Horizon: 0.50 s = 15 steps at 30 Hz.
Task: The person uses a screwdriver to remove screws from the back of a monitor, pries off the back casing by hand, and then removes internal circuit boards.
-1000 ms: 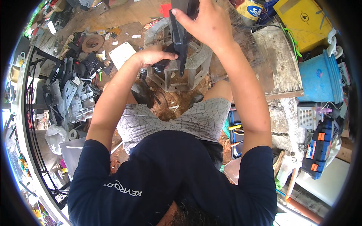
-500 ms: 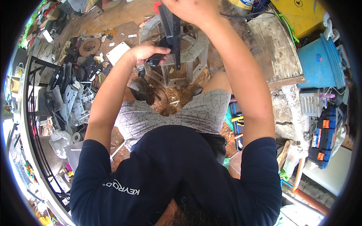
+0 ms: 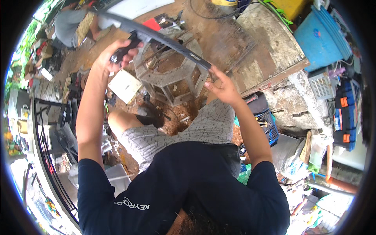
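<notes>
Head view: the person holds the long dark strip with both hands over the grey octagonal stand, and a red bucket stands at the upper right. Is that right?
Not quite: the head view shows the bucket at the upper right is blue, not red. The rest holds: the left hand and right hand hold the long dark strip over the grey octagonal stand.

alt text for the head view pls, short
Seen from above, a seated person holds a long dark metal bar across a grey wooden stool frame: the left hand grips a dark tool handle beside it, the right hand its near end. Workshop clutter surrounds them.
</notes>
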### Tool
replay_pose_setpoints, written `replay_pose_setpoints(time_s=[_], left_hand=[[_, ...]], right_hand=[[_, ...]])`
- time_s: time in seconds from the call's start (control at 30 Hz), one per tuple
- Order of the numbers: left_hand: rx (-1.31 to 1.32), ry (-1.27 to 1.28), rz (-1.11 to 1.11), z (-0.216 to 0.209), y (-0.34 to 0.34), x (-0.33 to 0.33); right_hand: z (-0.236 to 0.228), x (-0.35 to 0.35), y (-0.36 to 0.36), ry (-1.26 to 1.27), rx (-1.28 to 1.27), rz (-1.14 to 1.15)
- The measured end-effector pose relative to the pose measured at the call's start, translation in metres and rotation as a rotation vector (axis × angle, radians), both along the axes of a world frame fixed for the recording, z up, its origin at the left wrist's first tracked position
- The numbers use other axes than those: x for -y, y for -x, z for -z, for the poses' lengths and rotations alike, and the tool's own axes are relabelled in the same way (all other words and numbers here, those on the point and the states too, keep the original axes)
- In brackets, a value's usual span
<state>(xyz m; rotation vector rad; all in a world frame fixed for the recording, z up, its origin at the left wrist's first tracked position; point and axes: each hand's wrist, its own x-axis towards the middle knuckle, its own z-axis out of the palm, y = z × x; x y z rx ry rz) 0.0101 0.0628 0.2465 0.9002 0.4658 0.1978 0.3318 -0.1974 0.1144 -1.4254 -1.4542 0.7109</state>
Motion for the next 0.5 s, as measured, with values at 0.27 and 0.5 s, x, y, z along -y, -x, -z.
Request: replay_pose_setpoints(time_s=[0.27, 0.5], left_hand=[[0.191, 0.257, -0.032, 0.024, 0.003, 0.034], [0.216, 0.190, -0.061, 0.042, -0.003, 0.071]], right_hand=[[-0.044, -0.010, 0.010, -0.403, 0.072, 0.269], [-0.004, 0.004, -0.003, -0.392, -0.065, 0.256]])
